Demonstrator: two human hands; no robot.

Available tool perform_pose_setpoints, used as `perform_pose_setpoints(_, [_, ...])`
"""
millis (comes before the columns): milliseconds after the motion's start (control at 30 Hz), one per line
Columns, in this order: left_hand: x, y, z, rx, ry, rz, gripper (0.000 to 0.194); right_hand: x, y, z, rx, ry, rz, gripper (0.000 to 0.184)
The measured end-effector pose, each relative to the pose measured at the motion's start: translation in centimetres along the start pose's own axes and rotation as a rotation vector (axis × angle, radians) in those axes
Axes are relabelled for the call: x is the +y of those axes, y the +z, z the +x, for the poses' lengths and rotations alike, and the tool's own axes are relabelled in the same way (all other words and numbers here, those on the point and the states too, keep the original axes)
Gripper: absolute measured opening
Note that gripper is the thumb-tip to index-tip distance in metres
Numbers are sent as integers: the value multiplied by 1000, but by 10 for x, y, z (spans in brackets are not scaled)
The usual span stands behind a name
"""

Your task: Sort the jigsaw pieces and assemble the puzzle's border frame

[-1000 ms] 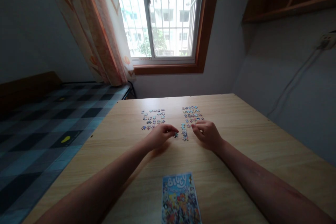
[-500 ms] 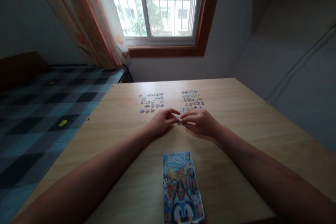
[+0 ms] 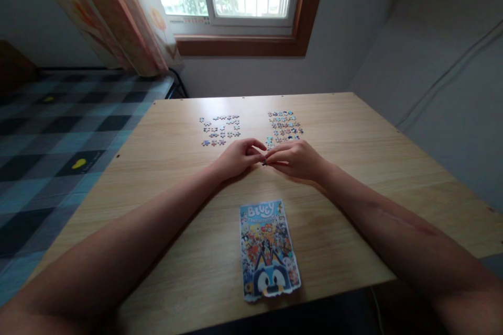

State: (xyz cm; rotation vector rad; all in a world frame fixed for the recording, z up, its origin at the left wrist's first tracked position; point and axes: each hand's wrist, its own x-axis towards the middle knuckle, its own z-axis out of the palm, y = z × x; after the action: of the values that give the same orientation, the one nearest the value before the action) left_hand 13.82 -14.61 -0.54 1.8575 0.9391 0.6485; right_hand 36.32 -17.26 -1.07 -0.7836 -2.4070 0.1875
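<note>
My left hand (image 3: 242, 158) and my right hand (image 3: 293, 159) meet at the middle of the table, fingertips almost touching. Pinched between them is a small puzzle piece (image 3: 264, 163), mostly covered by the fingers. Just behind my right hand's fingers, a joined strip of puzzle pieces (image 3: 269, 140) shows only its far end; the hand hides the rest. Loose puzzle pieces (image 3: 222, 128) lie in rows beyond my left hand. A second group of puzzle pieces (image 3: 283, 121) is laid out in rows beyond my right hand.
A picture card (image 3: 268, 251) marked "Bluey", its lower edge ragged, lies flat near the front edge of the wooden table (image 3: 176, 251). To the left is a bed with a checked cover (image 3: 78, 131). Window and curtain (image 3: 129, 21) are behind the table.
My right hand has moved left from beside the joined strip to meet my left hand at the puzzle piece. The view has tilted down, showing the whole card and the table's front edge.
</note>
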Motion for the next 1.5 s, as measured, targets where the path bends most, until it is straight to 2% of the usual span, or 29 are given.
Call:
perform_pose_setpoints(167, [2,-1,-1,38,36,85,20,-2,-17,0,-70,56,-77,22])
perform_pose_setpoints(267, [3,2,-4,126,101,262,17,2,-30,-1,-105,95,-131,21])
perform_pose_setpoints(367, [3,6,-7,157,189,454,18,8,-37,-2,-138,137,-155,18])
perform_pose_setpoints(500, [2,10,-11,142,229,622,23,12,-38,-3,-209,163,-133,17])
perform_pose_setpoints(700, [1,11,-14,91,230,789,33,9,-31,-3,-240,169,-91,17])
perform_pose_setpoints(1067, [-1,13,-14,69,216,864,37,10,-17,-5,-226,170,-81,17])
perform_pose_setpoints(1500, [0,13,-15,70,217,862,37,9,-16,-5,-190,163,-100,17])
